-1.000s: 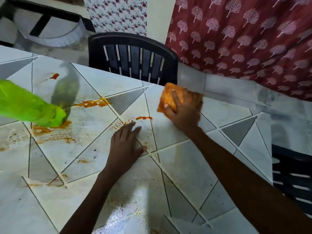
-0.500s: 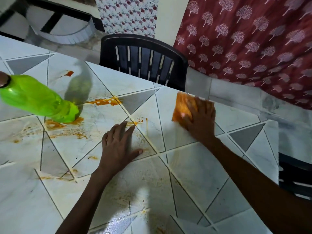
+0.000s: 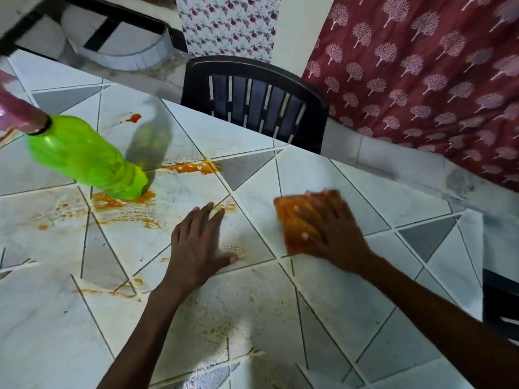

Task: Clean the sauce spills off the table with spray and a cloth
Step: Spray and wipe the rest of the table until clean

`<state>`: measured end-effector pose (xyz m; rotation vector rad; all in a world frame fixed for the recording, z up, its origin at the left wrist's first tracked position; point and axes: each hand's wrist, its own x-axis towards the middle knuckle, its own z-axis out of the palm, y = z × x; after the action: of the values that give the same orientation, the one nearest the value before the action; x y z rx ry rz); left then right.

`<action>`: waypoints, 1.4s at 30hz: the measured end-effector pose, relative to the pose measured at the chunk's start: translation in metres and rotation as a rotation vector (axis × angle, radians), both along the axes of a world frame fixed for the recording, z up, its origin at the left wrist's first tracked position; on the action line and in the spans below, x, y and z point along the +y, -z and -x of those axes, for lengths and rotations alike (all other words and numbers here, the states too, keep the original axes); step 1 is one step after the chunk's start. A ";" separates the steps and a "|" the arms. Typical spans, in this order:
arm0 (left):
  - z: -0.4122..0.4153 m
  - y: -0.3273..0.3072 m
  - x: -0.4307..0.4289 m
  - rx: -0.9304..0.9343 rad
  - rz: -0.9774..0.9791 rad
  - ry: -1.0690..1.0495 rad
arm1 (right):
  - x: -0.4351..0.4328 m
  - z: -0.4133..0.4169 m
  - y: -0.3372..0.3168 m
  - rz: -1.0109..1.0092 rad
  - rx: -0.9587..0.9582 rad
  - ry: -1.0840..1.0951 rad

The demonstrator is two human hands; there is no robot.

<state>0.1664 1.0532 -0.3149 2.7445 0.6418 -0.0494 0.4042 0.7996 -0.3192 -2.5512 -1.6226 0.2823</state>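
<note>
The folded orange cloth [image 3: 295, 220], stained with sauce, lies flat on the white and grey tiled table [image 3: 337, 304], well to the right of the green plastic spray bottle [image 3: 84, 155]. We see our right grip [image 3: 334, 234] on top of the cloth, fingers spread and straight, pressing it to the tiles rather than curling round it; hand and cloth are both blurred. Our left grip [image 3: 196, 242] rests palm down on the table to the right of the bottle, nearer to it than the cloth is, fingers straight, thumb out, holding nothing.

The bottle stands with its base in an orange sauce smear [image 3: 112, 202], leaning left in our view, with a blurred pink spray head [image 3: 16, 113]. Just right of the base, a thicker orange sauce streak [image 3: 191, 167] runs along a tile joint. Beyond the bottle sits a small red sauce spot [image 3: 134, 118]. Farther back and to the bottle's right, a black slatted plastic chair [image 3: 252, 99] stands at the table's far edge, and farther right still hangs a maroon curtain with pale tree print [image 3: 421, 80].
</note>
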 end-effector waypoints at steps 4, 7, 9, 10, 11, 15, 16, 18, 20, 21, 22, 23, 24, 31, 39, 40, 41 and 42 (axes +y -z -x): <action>-0.001 0.002 0.000 0.006 0.003 -0.007 | 0.109 -0.034 -0.006 0.014 -0.017 0.452; 0.001 0.003 -0.001 -0.011 0.030 -0.022 | 0.157 -0.001 -0.006 0.021 0.019 0.359; 0.002 0.004 0.000 -0.055 0.071 -0.039 | 0.144 0.037 -0.003 0.001 -0.007 0.181; 0.002 0.005 0.000 -0.075 0.090 -0.046 | 0.125 0.053 -0.004 -0.009 -0.008 0.097; 0.003 0.006 0.000 -0.087 0.103 -0.050 | 0.103 0.065 -0.004 -0.022 -0.002 0.022; 0.002 0.008 -0.001 -0.089 0.120 -0.074 | 0.008 0.050 -0.002 -0.038 -0.008 -0.131; 0.001 0.008 -0.001 -0.088 0.120 -0.073 | -0.002 0.032 -0.001 -0.025 -0.020 -0.084; 0.000 0.006 -0.001 -0.089 0.116 -0.062 | 0.014 -0.001 0.003 0.009 -0.041 0.150; 0.001 0.005 0.000 -0.089 0.121 -0.064 | 0.067 -0.021 0.004 0.030 -0.061 0.409; 0.000 0.005 0.000 -0.088 0.129 -0.061 | 0.096 -0.022 0.003 0.030 -0.063 0.475; 0.002 0.004 0.000 -0.091 0.129 -0.060 | 0.121 -0.015 0.001 0.024 -0.043 0.479; 0.001 0.004 0.001 -0.085 0.135 -0.055 | 0.140 -0.006 0.001 0.019 -0.013 0.430; 0.001 0.005 0.001 -0.076 0.141 -0.052 | 0.150 0.010 0.001 0.017 0.006 0.356; 0.023 -0.003 -0.002 -0.046 0.093 0.035 | 0.022 0.074 -0.003 -0.047 0.023 -0.259; 0.065 -0.003 0.008 0.011 0.102 -0.084 | 0.104 0.019 0.008 -0.012 -0.067 0.259; 0.069 -0.002 0.008 0.015 0.103 -0.103 | 0.128 0.034 0.006 -0.008 -0.057 0.270; 0.070 -0.001 0.008 0.018 0.107 -0.116 | 0.143 0.052 0.003 -0.005 -0.048 0.231; 0.072 -0.001 0.008 0.013 0.116 -0.124 | 0.147 0.072 0.002 -0.007 -0.042 0.154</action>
<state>0.0949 1.0607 -0.3135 2.5900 0.7863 -0.0733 0.3320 0.9462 -0.3214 -2.6749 -1.4271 0.2098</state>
